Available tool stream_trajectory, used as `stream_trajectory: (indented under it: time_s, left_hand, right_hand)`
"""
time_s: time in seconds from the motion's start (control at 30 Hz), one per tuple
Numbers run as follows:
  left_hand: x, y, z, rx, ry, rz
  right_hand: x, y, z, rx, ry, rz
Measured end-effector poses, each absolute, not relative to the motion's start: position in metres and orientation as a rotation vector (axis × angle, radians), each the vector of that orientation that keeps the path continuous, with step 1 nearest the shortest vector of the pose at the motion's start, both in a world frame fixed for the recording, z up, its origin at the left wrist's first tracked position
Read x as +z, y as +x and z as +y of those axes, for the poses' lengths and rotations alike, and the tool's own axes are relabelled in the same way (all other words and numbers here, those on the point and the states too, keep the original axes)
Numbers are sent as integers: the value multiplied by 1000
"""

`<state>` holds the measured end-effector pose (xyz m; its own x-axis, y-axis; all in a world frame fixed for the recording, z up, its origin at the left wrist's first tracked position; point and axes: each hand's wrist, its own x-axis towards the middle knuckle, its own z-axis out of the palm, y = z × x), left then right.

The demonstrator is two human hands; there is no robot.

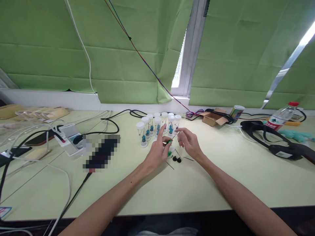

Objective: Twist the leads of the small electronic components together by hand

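My left hand pinches a small green part between thumb and fingers, just above the table. From the right, my right hand is closed on a thin metal rod whose tip points at the green part; whether it enters the part I cannot tell. Below the hands lie another green piece, two small black round parts, a thin rod and a short metal pin. Behind my hands stand several clear tubes with white caps, with blue parts and thin rods inside.
Cables and a white power strip spread over the left, beside a blurred-out dark device. At the right are an open cardboard box, a can, a black headset and a red-capped bottle. Green blinds hang behind.
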<state>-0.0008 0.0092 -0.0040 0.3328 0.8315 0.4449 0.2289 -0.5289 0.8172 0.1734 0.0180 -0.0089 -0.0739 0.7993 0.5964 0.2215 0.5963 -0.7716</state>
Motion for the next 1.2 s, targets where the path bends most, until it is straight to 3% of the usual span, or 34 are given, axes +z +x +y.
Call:
stream_trajectory:
  time_s: [0.53, 0.9, 1.2]
  left_hand:
    - [-4, 0, 4, 1133, 1982, 866]
    - [-11, 1, 6, 1183, 2072, 1047]
    - [-13, 1, 10, 1249, 2405, 1061]
  right_hand:
    - [-1, 162, 9, 960, -741, -1472]
    - [-2, 166, 15, 793, -845, -1411]
    - [-16, 180, 30, 316, -1058, -1630]
